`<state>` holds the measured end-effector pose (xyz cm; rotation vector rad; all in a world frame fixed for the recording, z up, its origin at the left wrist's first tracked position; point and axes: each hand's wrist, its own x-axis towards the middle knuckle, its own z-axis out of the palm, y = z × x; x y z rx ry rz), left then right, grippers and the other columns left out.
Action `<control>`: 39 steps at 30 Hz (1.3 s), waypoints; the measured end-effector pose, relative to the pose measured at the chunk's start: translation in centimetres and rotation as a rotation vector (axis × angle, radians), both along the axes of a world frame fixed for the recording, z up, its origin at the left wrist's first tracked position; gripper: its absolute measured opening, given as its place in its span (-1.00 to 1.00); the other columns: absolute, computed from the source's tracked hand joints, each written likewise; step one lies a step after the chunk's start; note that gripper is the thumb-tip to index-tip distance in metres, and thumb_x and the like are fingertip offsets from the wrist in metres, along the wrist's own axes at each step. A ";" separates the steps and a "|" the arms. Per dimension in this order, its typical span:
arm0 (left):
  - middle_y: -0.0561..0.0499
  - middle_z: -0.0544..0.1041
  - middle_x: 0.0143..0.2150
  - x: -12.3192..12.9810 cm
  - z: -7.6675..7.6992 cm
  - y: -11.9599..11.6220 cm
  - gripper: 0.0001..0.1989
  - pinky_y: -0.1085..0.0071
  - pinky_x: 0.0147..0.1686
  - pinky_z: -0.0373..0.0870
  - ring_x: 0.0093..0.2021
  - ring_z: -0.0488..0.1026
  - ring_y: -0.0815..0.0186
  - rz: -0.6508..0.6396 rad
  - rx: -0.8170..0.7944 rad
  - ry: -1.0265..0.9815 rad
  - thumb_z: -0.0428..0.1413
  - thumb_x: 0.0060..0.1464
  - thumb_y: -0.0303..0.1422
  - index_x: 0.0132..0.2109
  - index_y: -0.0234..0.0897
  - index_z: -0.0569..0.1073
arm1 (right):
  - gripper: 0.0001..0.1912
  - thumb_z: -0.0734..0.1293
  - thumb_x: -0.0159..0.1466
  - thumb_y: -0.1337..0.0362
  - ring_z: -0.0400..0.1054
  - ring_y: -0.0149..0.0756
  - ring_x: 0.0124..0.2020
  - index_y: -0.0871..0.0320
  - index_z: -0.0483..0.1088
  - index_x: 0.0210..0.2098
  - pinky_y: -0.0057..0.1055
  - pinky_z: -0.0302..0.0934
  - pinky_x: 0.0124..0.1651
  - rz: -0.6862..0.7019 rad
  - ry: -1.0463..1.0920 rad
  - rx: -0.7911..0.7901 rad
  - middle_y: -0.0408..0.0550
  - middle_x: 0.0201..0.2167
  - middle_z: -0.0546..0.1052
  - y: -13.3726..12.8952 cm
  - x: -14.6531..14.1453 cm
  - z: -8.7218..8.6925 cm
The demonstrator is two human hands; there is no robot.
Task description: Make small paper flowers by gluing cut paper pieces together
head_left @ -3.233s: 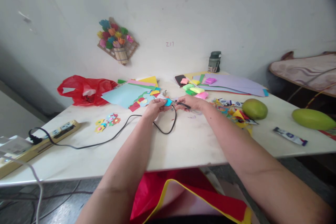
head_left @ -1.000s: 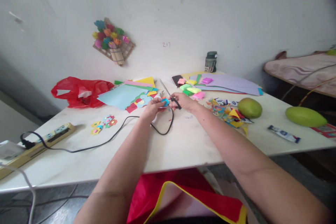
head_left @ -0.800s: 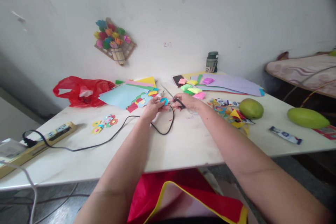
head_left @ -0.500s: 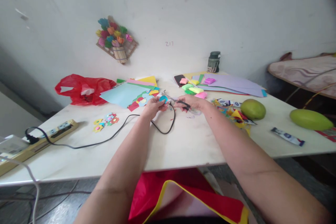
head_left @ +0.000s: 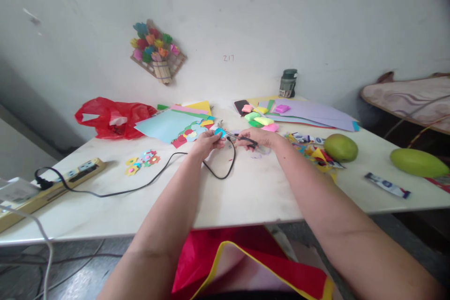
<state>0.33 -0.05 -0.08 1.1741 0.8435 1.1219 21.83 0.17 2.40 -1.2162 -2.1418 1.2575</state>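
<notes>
Forward, right hand (head_left: pixel 260 136) around scissors (head_left: pixel 249 140)

Metal-bladed scissors (head_left: pixel 249 141), matt paper sheets (head_left: pixel 167 124), crinkled glossy plastic bag (head_left: pixel 101 126), smooth, faintly shiny tabletop (head_left: pixel 242 199)

Soft muted light, faint shadows on the tabletop (head_left: pixel 239 201), glare on floor (head_left: pixel 80 283), stretched edges, darkened upper-right corner

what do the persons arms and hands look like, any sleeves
The left forearm and right forearm are bare, no sleeves or watch visible; a small spot marks the right one. The left hand and right hand are ungloved. Red cloth with yellow edging shows below.
</notes>
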 end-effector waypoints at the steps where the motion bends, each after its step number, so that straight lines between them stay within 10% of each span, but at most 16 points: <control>1: -0.03 0.51 -0.47 0.0 0.0 0.0 -0.81 0.51 -0.48 0.43 -0.58 0.43 0.47 -0.007 -0.005 0.004 0.20 -0.06 -0.38 -0.34 -0.44 0.38 | -0.63 0.39 0.03 0.05 0.20 -0.55 -0.72 0.22 0.41 -0.33 -0.58 0.04 -0.66 0.004 -0.005 0.006 -0.19 -0.65 0.40 0.0 0.0 0.0; 39: -0.12 0.55 -0.41 0.3 0.6 -0.7 -0.78 0.41 -0.38 0.47 -0.49 0.50 0.34 -0.052 -0.028 0.051 0.25 -0.14 -0.39 -0.35 -0.47 0.45 | -0.58 0.34 0.04 -0.06 0.15 -0.55 -0.72 0.22 0.36 -0.39 -0.56 0.00 -0.65 0.041 -0.062 0.011 -0.19 -0.66 0.36 0.6 -0.2 -0.6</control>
